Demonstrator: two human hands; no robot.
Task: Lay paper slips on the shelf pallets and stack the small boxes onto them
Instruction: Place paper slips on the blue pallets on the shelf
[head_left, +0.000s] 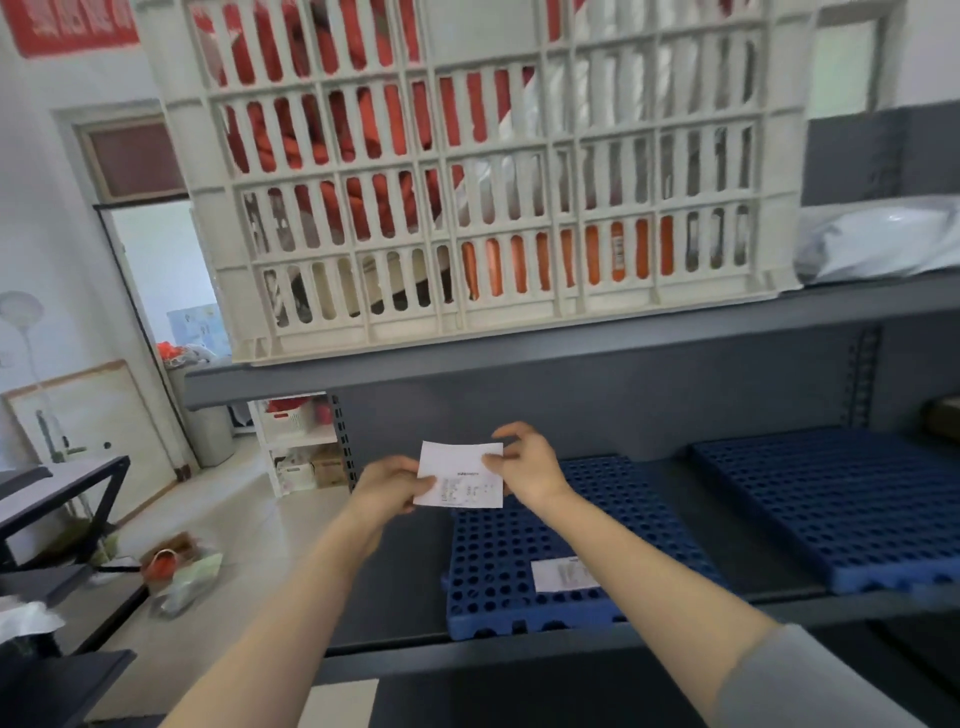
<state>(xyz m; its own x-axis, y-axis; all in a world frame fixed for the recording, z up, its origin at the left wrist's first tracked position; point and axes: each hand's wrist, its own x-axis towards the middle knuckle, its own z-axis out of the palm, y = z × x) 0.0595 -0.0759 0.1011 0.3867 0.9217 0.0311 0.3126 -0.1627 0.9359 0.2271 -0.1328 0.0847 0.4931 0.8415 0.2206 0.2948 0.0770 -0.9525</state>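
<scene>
Item: small white printed paper slip (461, 474), held in the air at centre frame, above the far left corner of the nearer blue perforated plastic pallet (498, 566). The left hand (390, 486) pinched its lower left edge between thumb and fingers; the right hand (524, 462) gripped its right edge with the thumb, the other fingers curled loosely above. Both forearms reached in from the bottom of the frame; a grey sleeve (810, 680) covered the right upper arm at lower right.

Item: second white printed paper slip (563, 574), lying flat on the near right part of that same pallet, partly behind the right forearm.

Item: second blue perforated plastic pallet (831, 504), at right of frame, on the same dark grey metal shelf (405, 587), apart from the first with a strip of bare shelf between them.

Item: large cream slatted plastic crate (493, 182), filling the upper centre of the frame, standing on the shelf level above; orange and white goods showed through its slats.

Item: grey plastic mailing bag (878, 239), upper right, beside the crate on that upper level.

Item: doorway (166, 270) at left of frame, with a tiled floor (249, 525) below it bearing loose bags.

No small boxes could be made out on the pallets.
</scene>
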